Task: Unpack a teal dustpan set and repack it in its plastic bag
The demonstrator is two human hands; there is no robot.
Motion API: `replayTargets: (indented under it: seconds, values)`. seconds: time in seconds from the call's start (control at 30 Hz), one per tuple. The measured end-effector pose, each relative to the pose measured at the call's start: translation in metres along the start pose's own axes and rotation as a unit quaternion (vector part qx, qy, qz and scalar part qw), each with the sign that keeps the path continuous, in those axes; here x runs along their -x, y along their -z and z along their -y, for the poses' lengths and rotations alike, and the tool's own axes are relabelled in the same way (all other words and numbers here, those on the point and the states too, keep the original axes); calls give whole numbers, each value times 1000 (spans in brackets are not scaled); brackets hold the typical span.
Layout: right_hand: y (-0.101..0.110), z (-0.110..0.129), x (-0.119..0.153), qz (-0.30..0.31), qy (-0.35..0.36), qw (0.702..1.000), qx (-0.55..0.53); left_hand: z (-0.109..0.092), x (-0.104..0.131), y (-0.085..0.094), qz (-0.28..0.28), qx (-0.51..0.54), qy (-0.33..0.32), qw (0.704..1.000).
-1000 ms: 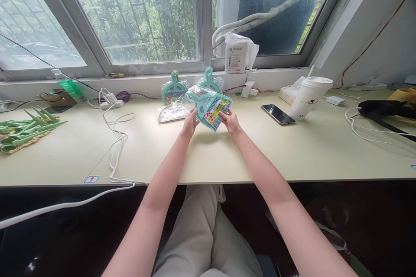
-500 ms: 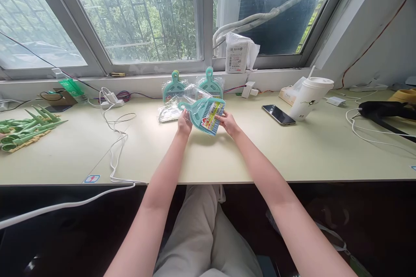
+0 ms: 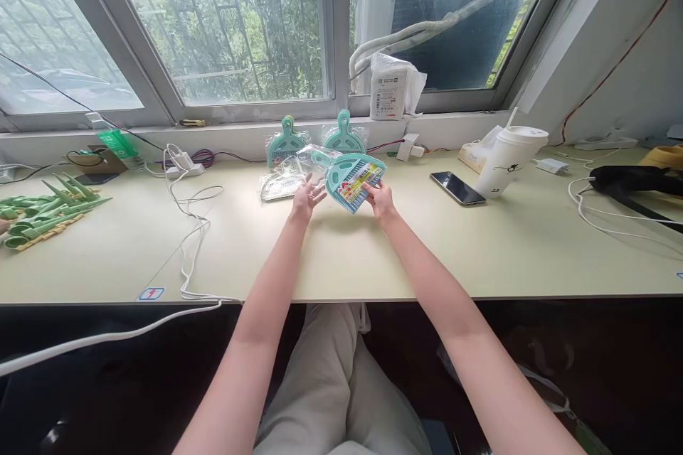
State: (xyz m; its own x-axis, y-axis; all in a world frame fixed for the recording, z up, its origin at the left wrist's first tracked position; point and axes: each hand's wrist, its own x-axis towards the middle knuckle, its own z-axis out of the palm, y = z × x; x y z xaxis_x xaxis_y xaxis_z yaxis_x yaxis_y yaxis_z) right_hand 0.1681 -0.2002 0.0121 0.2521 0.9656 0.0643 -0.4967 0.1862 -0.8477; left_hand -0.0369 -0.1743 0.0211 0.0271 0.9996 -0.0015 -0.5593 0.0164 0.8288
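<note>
- both arms bare, reaching forward and converging from the lower corners; left forearm [image 3: 267,277] and right forearm [image 3: 427,263] both slant inward;
- left grip [image 3: 306,200]: palm turned up and inward, fingers spread, loosely curled; nothing held;
- right grip [image 3: 378,199]: fingers closed in a pinch, thumb toward the viewer; holding;
- wrists nearly in line with the forearms; grips level with each other, a gap between

2 dustpans [image 3: 344,134] behind the hands [image 3: 303,200]; phone [image 3: 457,188] left of cup [image 3: 506,163].
</note>
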Motion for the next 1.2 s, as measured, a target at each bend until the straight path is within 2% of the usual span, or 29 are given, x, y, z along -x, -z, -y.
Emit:
replayTargets:
  seconds: [0.17, 0.3, 0.5, 0.73, 0.9, 1.1, 1.2]
  values:
    - [-1, -5, -1, 29, -17, 999, 28, 12, -1, -4, 41, -67, 18, 997]
    - [-3, -8, -1, 48, -17, 998, 27, 17, 1, -6, 60, -63, 33, 996]
    - [-2, -6, -3, 75, -21, 997, 24, 14, 9, -11, 104, -55, 70, 991]
    - [-4, -7, -1, 44, -3, 999, 16, 17, 12, -14, 137, -82, 79, 984]
    - [-2, -5, -2, 36, 13, 999, 13, 21, 10, -12, 190, -112, 104, 970]
    - [-3, 0, -2, 61, 4, 998, 10, 17, 16, -18, 173, -90, 78, 978]
    - [-3, 3, -2, 67, -2, 998, 9, 15, 20, -19, 194, -95, 86, 973]
